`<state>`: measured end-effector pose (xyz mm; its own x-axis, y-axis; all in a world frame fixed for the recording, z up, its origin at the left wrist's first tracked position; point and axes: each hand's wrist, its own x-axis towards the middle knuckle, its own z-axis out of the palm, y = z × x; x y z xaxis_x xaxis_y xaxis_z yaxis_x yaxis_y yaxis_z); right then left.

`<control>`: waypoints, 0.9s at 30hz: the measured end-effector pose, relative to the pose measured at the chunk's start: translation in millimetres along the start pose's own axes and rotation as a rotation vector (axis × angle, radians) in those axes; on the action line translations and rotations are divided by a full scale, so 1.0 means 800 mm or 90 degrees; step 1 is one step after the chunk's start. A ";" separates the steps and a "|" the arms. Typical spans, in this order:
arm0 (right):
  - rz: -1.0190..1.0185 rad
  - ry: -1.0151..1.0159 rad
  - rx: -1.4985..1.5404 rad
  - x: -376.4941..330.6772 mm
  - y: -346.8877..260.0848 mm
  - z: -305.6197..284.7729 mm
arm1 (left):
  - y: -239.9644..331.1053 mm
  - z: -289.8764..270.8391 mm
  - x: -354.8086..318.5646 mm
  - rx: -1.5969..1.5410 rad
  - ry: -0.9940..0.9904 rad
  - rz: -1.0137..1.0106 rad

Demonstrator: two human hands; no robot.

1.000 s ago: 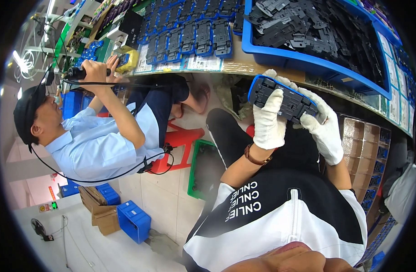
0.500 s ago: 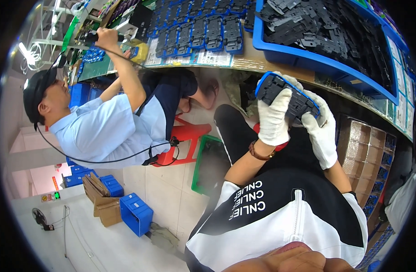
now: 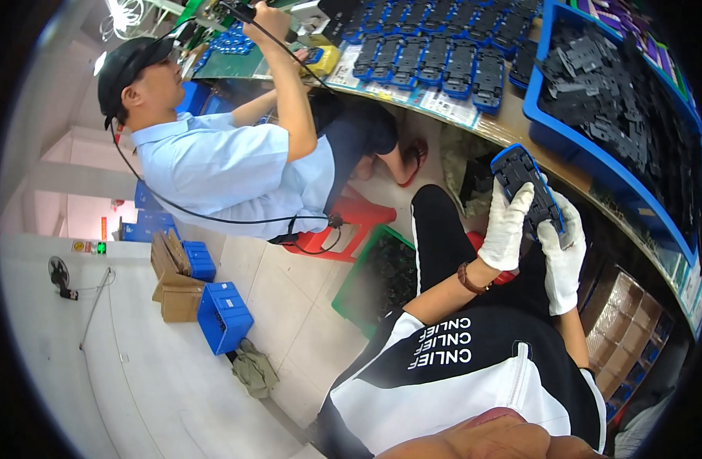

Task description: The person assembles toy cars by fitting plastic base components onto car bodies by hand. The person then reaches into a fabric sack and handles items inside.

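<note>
Both of my hands wear white gloves and hold one long plastic housing (image 3: 527, 180), with a black moulded face and a blue rim, in front of the bench edge. My left hand (image 3: 506, 231) grips its left side, with the thumb lying across the black face. On the lower right end closes my right hand (image 3: 564, 256). The housing is tilted, its black face turned up toward me. Similar blue-rimmed black housings (image 3: 435, 61) lie in rows on the bench. Fingers behind the held housing are partly hidden.
A large blue bin (image 3: 619, 180) piled with black plastic parts (image 3: 596, 84) stands on the bench at the right. To the left sits a co-worker (image 3: 221, 161) on a red stool (image 3: 351, 229), holding a dark tool. A green crate (image 3: 366, 268) is on the floor by my leg.
My view has swung left, so the scene sits further right and lower. The housing in my hands has turned more upright, and both hands still hold it.
</note>
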<state>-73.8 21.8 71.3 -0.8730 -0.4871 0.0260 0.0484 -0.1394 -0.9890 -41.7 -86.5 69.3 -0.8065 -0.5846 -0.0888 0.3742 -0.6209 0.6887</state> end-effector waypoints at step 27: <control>-0.032 -0.116 -0.130 0.006 0.002 0.016 | 0.090 -0.077 0.074 0.114 0.131 0.101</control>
<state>-71.7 8.1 72.1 -0.7692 -0.6336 0.0832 -0.1077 0.0001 -0.9942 -33.9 -198.0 69.4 -0.6286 -0.7711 -0.1013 0.3867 -0.4228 0.8195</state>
